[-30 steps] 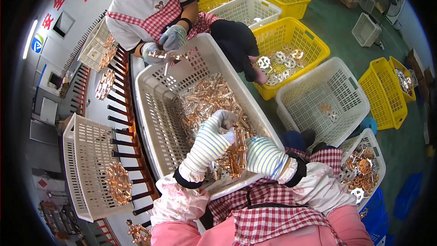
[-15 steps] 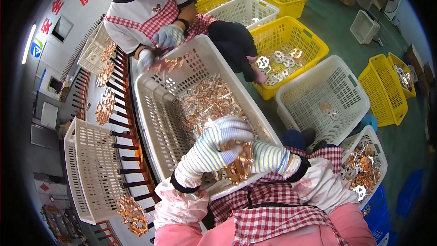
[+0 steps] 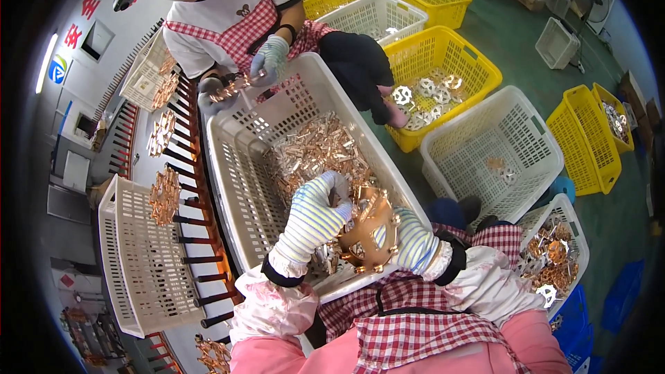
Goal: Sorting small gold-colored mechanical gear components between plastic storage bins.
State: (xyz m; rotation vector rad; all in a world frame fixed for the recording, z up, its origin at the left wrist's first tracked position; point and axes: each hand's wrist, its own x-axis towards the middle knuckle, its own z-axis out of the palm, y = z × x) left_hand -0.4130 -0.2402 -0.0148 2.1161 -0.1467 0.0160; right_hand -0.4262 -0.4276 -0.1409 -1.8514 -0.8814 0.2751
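Note:
A copper-coloured, spoked metal ring with small clips around its rim is tilted over the near end of a white plastic crate. My right hand, in a striped knit glove, grips it from the right, its fingers partly behind the ring. My left hand, gloved alike, is closed at the ring's left side, fingers curled and thumb bent in. What its fingertips pinch, if anything, is hidden. Under both hands lies a pile of small copper-coloured metal pieces inside the crate.
Across the crate, a co-worker's gloved hands hold a similar part. To the left runs a row of black-tipped rods beside hanging copper-coloured parts. Yellow crates, a white crate and a bin of rings stand right.
The ring has turned, showing its broad spoked face. My left hand has drawn back from over it, fingers curling. Hanging parts at left have shifted nearer; the co-worker's hands have moved.

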